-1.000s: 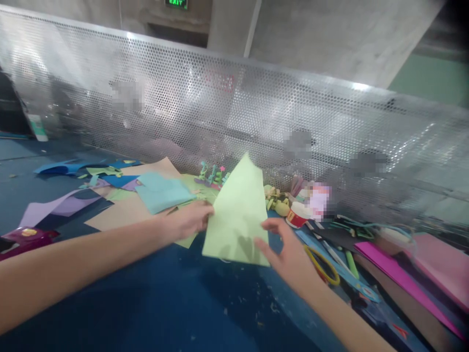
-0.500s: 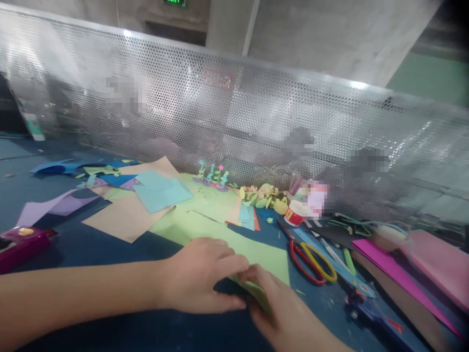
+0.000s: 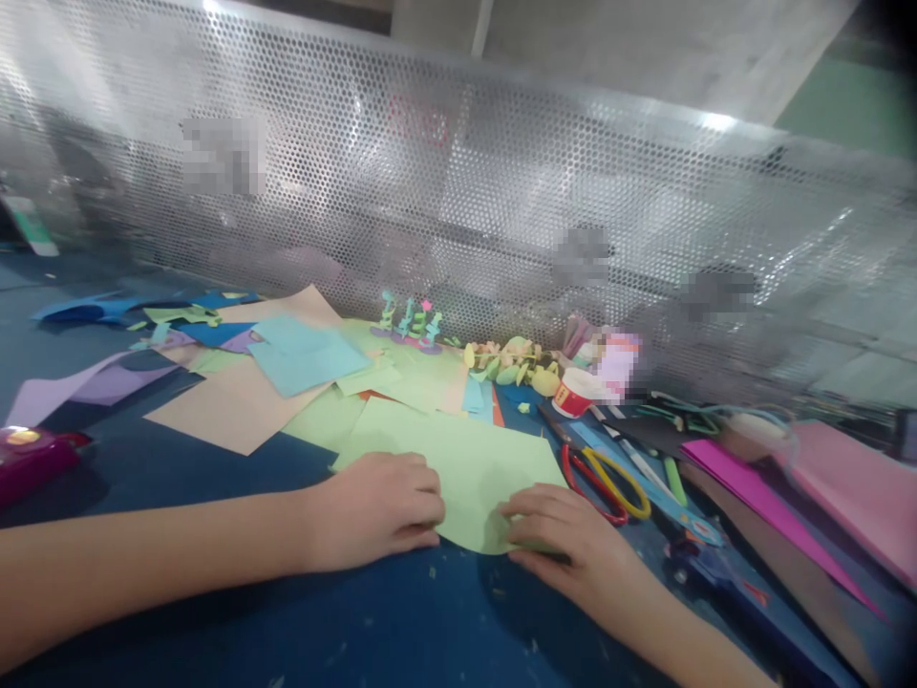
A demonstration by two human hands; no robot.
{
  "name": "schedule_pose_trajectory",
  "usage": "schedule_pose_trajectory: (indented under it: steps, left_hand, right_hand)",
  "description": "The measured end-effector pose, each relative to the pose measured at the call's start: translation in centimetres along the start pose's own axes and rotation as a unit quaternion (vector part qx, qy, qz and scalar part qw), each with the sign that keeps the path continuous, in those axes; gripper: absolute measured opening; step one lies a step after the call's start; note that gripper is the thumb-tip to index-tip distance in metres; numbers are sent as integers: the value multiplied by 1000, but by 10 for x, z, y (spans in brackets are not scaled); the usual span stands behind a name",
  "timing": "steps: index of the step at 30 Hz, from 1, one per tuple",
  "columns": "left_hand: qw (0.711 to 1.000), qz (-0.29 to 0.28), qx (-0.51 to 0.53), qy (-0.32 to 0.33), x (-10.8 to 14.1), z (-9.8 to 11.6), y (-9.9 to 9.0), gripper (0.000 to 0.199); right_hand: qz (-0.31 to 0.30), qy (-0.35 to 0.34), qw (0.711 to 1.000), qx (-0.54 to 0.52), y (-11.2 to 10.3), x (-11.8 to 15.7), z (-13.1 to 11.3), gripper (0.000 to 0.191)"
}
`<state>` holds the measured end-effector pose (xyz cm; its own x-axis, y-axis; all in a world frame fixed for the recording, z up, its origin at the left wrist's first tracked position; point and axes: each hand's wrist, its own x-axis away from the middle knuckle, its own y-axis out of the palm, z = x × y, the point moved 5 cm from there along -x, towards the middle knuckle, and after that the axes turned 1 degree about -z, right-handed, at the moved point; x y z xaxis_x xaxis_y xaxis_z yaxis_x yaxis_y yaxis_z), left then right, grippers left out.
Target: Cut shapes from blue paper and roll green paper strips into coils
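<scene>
A light green paper sheet [image 3: 458,468] lies before me, its near edge bowed between my hands. My left hand [image 3: 383,506] is closed at the sheet's near left edge, fingers together and thumb low. At the near right edge, my right hand [image 3: 559,535] has bent fingers on top of the paper and the thumb below. Red-and-yellow-handled scissors [image 3: 602,478] rest just beyond my right hand. Tan paper [image 3: 236,416] and light blue paper [image 3: 308,354] overlap to the left.
A magenta tool [image 3: 35,463] sits at far left. Small paper plants [image 3: 412,325], yellow-green paper leaves [image 3: 516,363] and a red-and-white cup [image 3: 573,392] stand near the perforated metal screen [image 3: 430,191]. Pink sheets [image 3: 852,497] and a dark blue tool [image 3: 737,602] are at right.
My hands have moved apart, the right one shifting rightward. The green paper that was bent up between them now lies spread out. The view has tilted slightly downward.
</scene>
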<state>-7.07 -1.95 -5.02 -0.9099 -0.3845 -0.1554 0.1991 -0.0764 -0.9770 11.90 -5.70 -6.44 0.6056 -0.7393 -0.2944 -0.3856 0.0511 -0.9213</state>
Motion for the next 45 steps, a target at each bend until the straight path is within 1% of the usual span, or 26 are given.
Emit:
schedule_pose_trajectory:
  steps: [3, 6, 9, 12, 14, 17, 20, 25, 30, 36, 40, 45]
  left_hand:
    - [998, -16, 61, -27, 0, -6, 2, 22]
    - [985, -23, 154, -79, -1, -19, 4, 21]
    - [961, -42, 238, -137, -3, -34, 8, 20]
    - [934, -66, 299, -185, -4, -46, 13, 19]
    - [923, -66, 316, -211, -5, -50, 13, 20]
    - [930, -57, 289, -220, -5, -48, 10, 20]
    - [940, -60, 260, -211, -6, -43, 8, 16]
    - [947, -68, 245, -194, -7, -39, 8, 16]
    - [958, -64, 222, -168, -8, -39, 6, 15]
    - [966, -57, 214, -132, -7, -39, 6, 18]
    - [973, -49, 193, -113, -5, -37, 4, 18]
    - [976, -48, 189, -101, -6, -37, 4, 19]
  right_hand:
    - [-3, 22, 1000, 13, 0, 6, 3, 16]
    - [-1, 73, 996, -43, -3, 10, 10, 18]
    - [-6, 170, 978, -120, -6, 13, 20, 17]
    - [-29, 284, 948, -141, -6, 17, 31, 19]
    - [-41, 339, 931, -129, -5, 20, 37, 24]
    - [-42, 381, 917, -107, -3, 24, 43, 30]
    - [-36, 391, 914, -100, -1, 24, 45, 30]
    - [-35, 391, 915, -91, 0, 23, 44, 26]
    - [-35, 375, 922, -86, 1, 22, 46, 26]
    - [-14, 366, 928, -68, 4, 22, 47, 27]
    - [-27, 356, 931, -73, 8, 23, 48, 28]
    - [-30, 346, 934, -81, 11, 24, 51, 28]
